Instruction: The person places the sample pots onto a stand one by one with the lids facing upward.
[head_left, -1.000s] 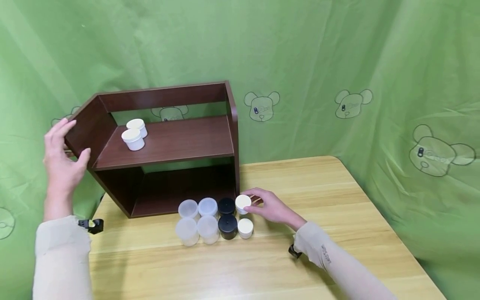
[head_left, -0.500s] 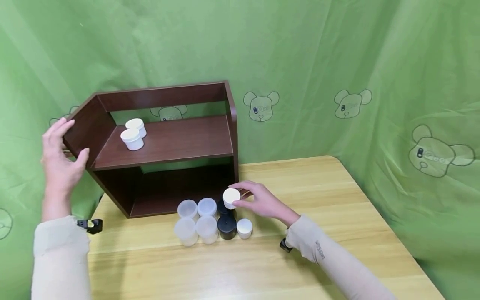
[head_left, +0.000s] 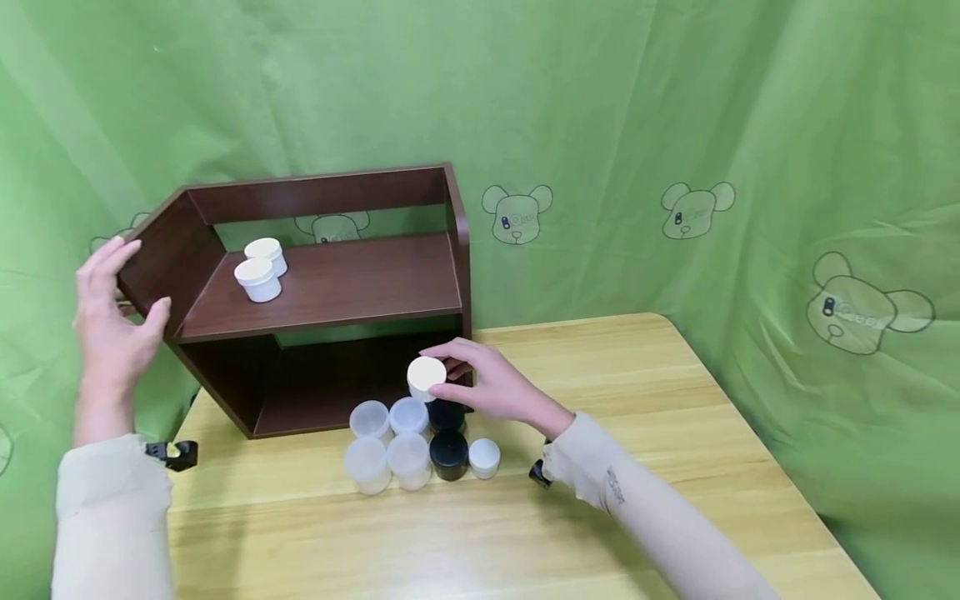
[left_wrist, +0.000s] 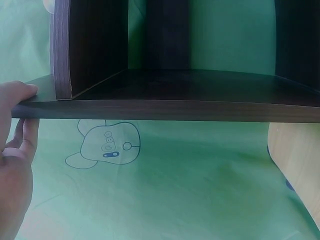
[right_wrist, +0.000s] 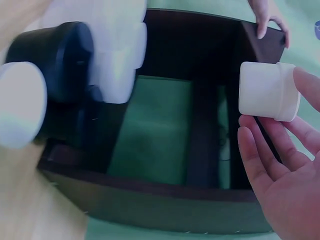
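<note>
My right hand (head_left: 491,382) pinches a small white lidded jar (head_left: 426,377) between thumb and fingers, in the air over the back black jar (head_left: 447,414). In the right wrist view the held white jar (right_wrist: 265,91) shows on its side, lid towards the palm. At the far left, my left hand (head_left: 116,321) grips the left side panel of a dark brown two-tier shelf (head_left: 322,321); in the left wrist view the thumb (left_wrist: 20,91) lies on one face of the panel, fingers on the other. Two white jars (head_left: 258,280) stand on the upper tier, near its left end.
In front of the shelf, several translucent lidded jars (head_left: 367,464) stand in two rows beside a front black jar (head_left: 449,454) and one white jar (head_left: 484,457). All are on the wooden table (head_left: 585,517). Green curtain (head_left: 585,100) hangs behind and to the right.
My right hand has lifted the back white jar off the table and carried it up and left, over the black jar. The left hand keeps its grip on the shelf panel.
</note>
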